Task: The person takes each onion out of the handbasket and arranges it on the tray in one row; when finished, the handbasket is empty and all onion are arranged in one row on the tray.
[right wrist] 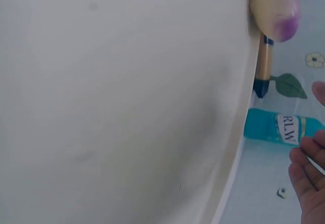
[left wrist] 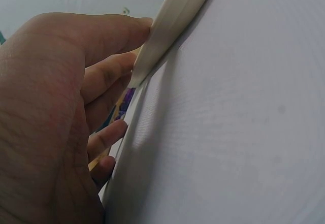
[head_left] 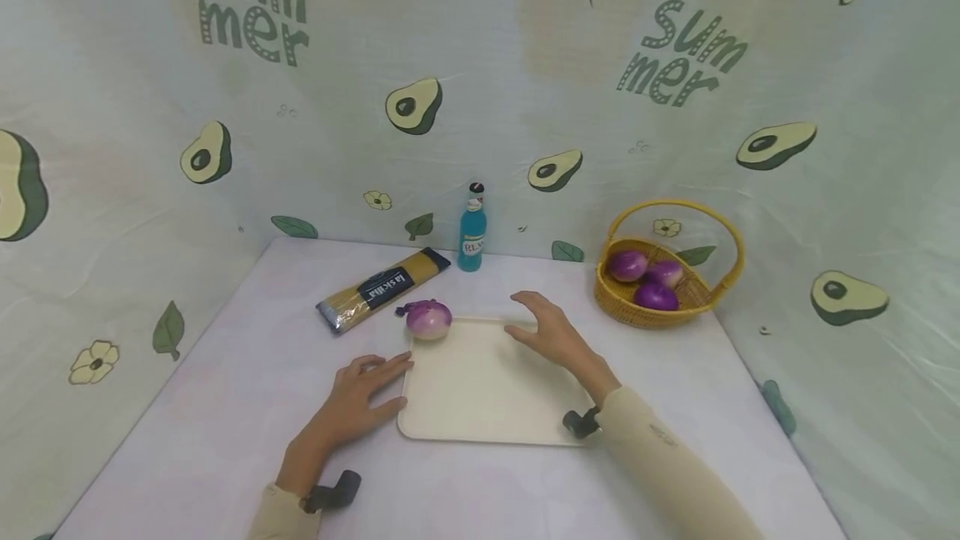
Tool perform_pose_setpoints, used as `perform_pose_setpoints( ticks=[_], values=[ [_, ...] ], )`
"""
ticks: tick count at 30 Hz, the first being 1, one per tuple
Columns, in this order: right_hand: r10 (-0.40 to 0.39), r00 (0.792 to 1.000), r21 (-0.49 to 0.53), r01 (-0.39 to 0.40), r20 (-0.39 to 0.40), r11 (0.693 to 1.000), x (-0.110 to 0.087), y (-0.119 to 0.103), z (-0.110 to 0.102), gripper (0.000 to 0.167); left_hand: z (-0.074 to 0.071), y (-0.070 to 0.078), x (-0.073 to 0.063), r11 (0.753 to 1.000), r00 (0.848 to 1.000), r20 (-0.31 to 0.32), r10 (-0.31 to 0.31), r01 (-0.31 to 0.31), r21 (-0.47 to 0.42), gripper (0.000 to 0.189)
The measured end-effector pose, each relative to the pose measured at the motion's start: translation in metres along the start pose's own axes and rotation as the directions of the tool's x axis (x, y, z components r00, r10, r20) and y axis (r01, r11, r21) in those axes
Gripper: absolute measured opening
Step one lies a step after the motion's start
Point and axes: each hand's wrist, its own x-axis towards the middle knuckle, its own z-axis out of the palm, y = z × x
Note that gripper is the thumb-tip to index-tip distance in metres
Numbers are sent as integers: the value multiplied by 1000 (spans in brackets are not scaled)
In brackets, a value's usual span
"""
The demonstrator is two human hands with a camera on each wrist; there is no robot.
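- Where the whitish table (head_left: 225, 432) ends, a cloth (head_left: 480, 48) printed with avocados, flowers, leaves and "summer" lettering rises behind it and along both sides.
- Cream tray (head_left: 491, 394): on the table, near its middle, with a low raised rim.
- Left hand (head_left: 363, 402): fingers spread, touching the tray's left edge.
- Right hand (head_left: 551, 340): above the tray's far right part, thumb parted from the fingers.
- Purple-and-white turnip (head_left: 429, 321): at the tray's far left corner.
- Farther back: pasta packet (head_left: 386, 286), lying obliquely; blue bottle (head_left: 471, 247), upright near the cloth.
- Far right: woven basket (head_left: 637, 315) containing three purple vegetables (head_left: 656, 296).
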Motion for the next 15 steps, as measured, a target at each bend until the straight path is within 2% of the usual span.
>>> perform_pose_setpoints(
  ticks=[8,15],
  values=[
    [-1,1000,-24,1,-18,1000,-9,11,-17,59,-2,1,-1,1000,1000,-7,-6,6,-14,60],
    [2,999,-41,-4,-53,999,-16,24,-27,58,0,2,-1,1000,999,-23,24,-24,-4,60]
  ],
)
